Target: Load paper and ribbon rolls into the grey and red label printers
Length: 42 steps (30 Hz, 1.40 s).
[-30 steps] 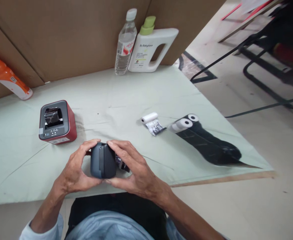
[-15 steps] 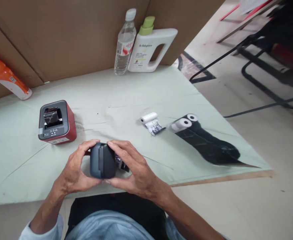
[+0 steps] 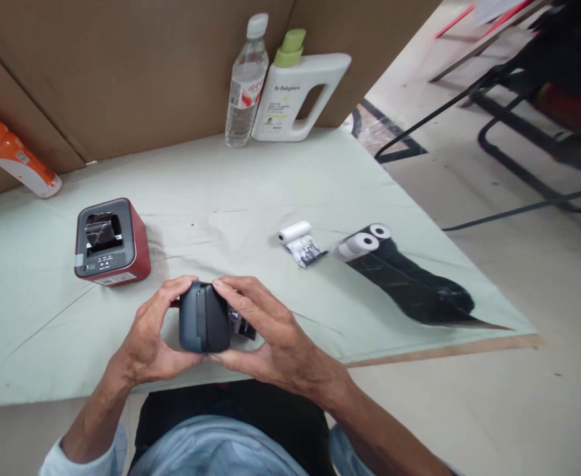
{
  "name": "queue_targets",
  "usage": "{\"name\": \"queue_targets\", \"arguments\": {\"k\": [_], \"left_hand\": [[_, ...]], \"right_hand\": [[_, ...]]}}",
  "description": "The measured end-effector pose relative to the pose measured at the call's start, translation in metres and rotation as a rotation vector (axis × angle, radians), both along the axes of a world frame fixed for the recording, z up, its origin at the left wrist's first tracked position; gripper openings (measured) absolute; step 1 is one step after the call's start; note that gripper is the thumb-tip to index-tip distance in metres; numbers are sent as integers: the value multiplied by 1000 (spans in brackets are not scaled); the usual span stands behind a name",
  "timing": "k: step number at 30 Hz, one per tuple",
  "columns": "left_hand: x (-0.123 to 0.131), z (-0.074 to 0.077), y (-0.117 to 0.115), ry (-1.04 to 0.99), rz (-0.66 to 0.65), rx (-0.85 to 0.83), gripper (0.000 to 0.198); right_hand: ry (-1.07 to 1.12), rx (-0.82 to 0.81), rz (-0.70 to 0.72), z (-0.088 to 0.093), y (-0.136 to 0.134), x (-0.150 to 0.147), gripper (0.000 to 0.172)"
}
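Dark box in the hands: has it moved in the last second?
No. The dark box keeps its place near the red printer.

Near printer (image 3: 203,318) lower centre on the worktop (image 3: 211,192); far printer (image 3: 110,241) at left; paper roll (image 3: 295,232) right of centre; bottle (image 3: 243,82) top centre.

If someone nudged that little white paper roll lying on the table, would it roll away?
Probably a little: the roll is a cylinder lying on its side. Its loose printed tail lies flat and would likely unwind or flop. It looks small, so probably light.
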<state>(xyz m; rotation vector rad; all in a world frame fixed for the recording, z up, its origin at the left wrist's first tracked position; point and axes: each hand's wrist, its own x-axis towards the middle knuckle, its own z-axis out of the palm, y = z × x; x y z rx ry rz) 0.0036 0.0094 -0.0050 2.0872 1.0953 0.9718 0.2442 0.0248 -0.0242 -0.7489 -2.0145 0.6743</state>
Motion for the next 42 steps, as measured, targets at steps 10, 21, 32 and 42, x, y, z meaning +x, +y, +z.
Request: {"name": "queue_targets", "arguments": {"k": [10,21,32,42], "left_hand": [[3,-4,-4,-48,10,6,97],[0,2,-4,12,-18,99,91],[0,27,-2,260,-53,181,84],[7,34,1,359,-86,170,82]], "right_hand": [[5,-21,-5,2,-5,-1,81],[-28,-1,-33,9,-10,0,77],[-201,93,-52,28,-7,9,73],[-292,132,-60,33,-8,17,70]]}}
